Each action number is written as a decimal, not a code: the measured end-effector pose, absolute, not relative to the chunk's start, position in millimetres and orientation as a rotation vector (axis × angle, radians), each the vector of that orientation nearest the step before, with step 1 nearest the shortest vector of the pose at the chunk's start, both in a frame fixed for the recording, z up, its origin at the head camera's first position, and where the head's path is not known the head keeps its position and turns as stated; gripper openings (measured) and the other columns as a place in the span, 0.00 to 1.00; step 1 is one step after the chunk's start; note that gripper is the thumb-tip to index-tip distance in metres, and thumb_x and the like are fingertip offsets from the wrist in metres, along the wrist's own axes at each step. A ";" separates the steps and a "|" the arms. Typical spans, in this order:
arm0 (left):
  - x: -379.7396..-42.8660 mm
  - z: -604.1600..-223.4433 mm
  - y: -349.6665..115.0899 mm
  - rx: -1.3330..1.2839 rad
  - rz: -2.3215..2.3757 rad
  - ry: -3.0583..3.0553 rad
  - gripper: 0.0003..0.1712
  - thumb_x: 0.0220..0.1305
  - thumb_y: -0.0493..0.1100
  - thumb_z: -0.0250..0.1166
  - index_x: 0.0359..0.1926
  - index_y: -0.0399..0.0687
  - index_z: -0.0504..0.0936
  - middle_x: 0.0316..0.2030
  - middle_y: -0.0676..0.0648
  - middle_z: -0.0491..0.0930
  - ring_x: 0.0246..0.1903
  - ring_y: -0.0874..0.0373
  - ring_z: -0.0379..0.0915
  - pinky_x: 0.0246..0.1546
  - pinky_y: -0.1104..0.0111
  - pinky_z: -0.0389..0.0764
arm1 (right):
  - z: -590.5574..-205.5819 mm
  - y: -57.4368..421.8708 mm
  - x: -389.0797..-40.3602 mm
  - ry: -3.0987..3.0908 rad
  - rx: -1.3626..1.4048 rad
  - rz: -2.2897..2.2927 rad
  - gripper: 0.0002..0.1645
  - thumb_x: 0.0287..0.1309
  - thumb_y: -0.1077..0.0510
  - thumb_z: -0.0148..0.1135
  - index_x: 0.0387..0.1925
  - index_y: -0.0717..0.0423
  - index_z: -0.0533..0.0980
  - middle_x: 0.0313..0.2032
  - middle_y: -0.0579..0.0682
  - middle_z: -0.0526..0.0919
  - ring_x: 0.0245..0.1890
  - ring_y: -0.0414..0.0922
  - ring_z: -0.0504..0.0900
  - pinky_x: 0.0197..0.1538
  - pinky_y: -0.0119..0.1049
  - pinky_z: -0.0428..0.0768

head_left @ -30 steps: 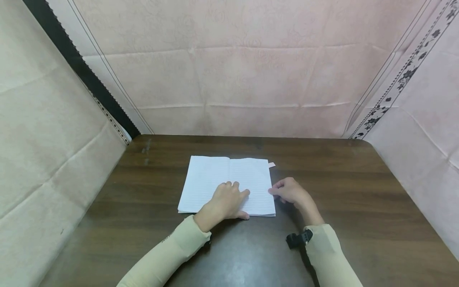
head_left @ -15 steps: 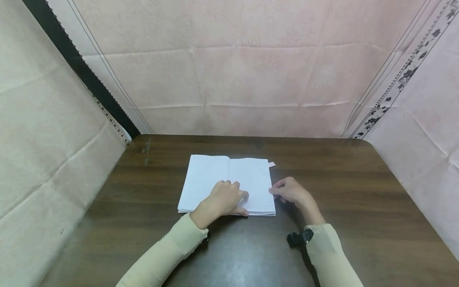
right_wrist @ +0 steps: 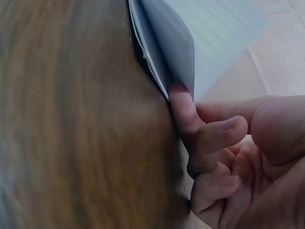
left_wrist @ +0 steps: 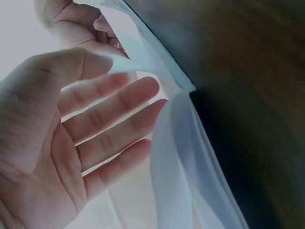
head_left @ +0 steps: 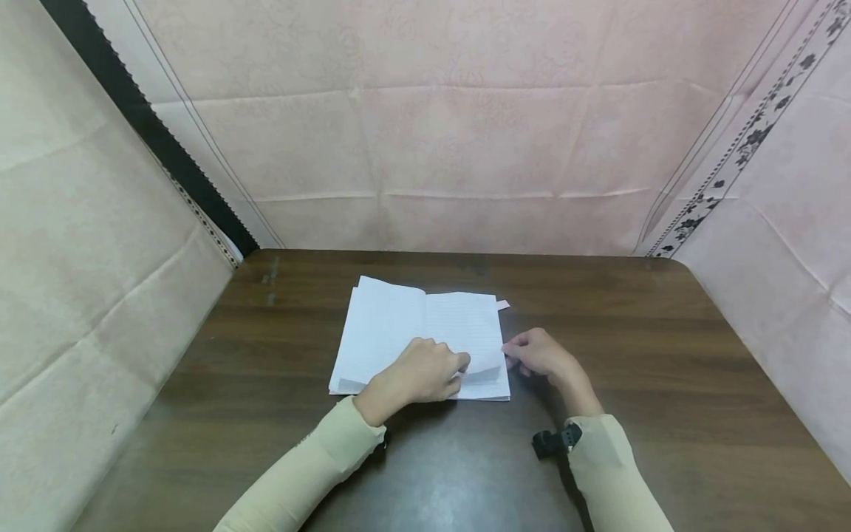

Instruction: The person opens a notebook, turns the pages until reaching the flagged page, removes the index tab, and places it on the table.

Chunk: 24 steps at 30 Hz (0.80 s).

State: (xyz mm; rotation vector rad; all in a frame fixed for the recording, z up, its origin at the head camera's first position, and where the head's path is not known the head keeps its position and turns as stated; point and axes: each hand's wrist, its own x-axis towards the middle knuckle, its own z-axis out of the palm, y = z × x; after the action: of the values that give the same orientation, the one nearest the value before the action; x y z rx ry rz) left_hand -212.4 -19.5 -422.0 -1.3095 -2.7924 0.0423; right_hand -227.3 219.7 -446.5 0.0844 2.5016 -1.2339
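An open notebook (head_left: 382,329) with ruled white pages lies on the table. My left hand (head_left: 415,373) reaches across its lower middle. In the left wrist view the thumb and index finger pinch the lower edge of a page (left_wrist: 125,64), while the other fingers stretch out towards the curved sheets. At the notebook's right edge, my right hand (head_left: 541,355) pinches a lifted page (right_wrist: 177,45) near its corner, index finger beneath and thumb above. Its remaining fingers are curled. Part of the lower pages is hidden behind the left hand.
A brown wooden table (head_left: 279,347) carries the notebook. A small pale tab (head_left: 502,304) sticks out at its upper right. Patterned pale cloth (head_left: 432,148) hangs behind the table and at both sides. A black wrist camera (head_left: 548,445) is strapped at the right sleeve.
The left thumb has drawn in towards the fingers, and the page's lower edge has come up. The upper left page corner has risen. The right hand has barely moved.
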 end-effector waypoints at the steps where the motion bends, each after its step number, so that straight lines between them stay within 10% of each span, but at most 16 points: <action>1: -212.4 -422.1 -19.5 -1.297 0.035 -2.784 0.13 0.63 0.47 0.64 0.49 0.55 0.82 0.20 0.54 0.78 0.16 0.62 0.62 0.15 0.67 0.65 | -446.4 219.5 -227.4 2.499 0.086 -1.240 0.15 0.70 0.56 0.57 0.44 0.65 0.83 0.25 0.53 0.81 0.19 0.45 0.73 0.29 0.37 0.69; 14: -218.9 -409.9 -32.6 -1.185 -0.168 -2.569 0.55 0.61 0.38 0.64 0.80 0.57 0.41 0.17 0.55 0.66 0.12 0.64 0.51 0.13 0.73 0.58 | -446.1 216.3 -227.0 2.497 0.115 -1.215 0.22 0.62 0.50 0.67 0.48 0.65 0.81 0.32 0.54 0.81 0.28 0.47 0.77 0.32 0.38 0.74; 24: -228.9 -386.3 -58.7 -1.064 -0.124 -2.511 0.30 0.54 0.34 0.65 0.58 0.64 0.82 0.29 0.52 0.76 0.13 0.61 0.58 0.14 0.71 0.61 | -447.0 216.2 -227.3 2.513 0.087 -1.150 0.23 0.63 0.48 0.67 0.49 0.64 0.80 0.40 0.56 0.81 0.36 0.51 0.79 0.39 0.44 0.77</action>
State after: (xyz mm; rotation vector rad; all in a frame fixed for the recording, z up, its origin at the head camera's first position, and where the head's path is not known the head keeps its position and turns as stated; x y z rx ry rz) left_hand -228.9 -58.7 -386.3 -1.0637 -2.5106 -0.1243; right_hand -227.3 216.2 -447.0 0.0868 2.5126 -1.1500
